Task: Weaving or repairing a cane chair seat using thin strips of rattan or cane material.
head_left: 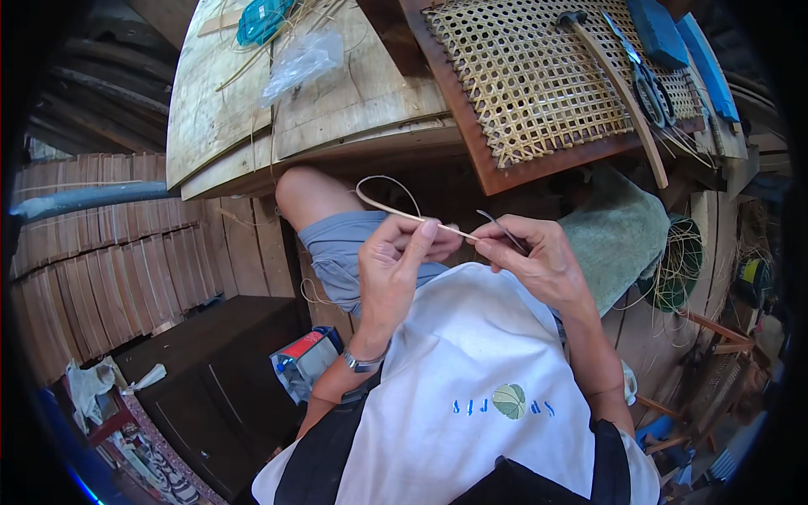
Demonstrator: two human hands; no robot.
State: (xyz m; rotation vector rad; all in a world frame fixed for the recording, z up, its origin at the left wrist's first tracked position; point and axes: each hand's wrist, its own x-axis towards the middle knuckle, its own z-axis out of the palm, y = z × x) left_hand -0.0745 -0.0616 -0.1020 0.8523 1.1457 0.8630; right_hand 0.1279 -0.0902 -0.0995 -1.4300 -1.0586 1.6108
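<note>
A pale cane strip (391, 208) runs between my two hands above my lap, its left part bent into a loop. My left hand (396, 261) pinches it between thumb and fingers. My right hand (534, 259) is closed at the strip's right end, fingertips pressed together there. The same hand also holds a thin, dark, curved metal tool (497, 222), whose tip sticks up past the fingers. Its other end is partly hidden by the hand, so I cannot tell its exact kind.
Ahead, a wooden frame with woven cane (505, 93) carries a hammer (619, 80), scissors (648, 88) and a blue block (658, 34). A plywood bench (353, 109) holds a clear plastic bag (305, 63). Right is a green bucket (680, 261) of cane; left, stacked wood pieces (109, 286).
</note>
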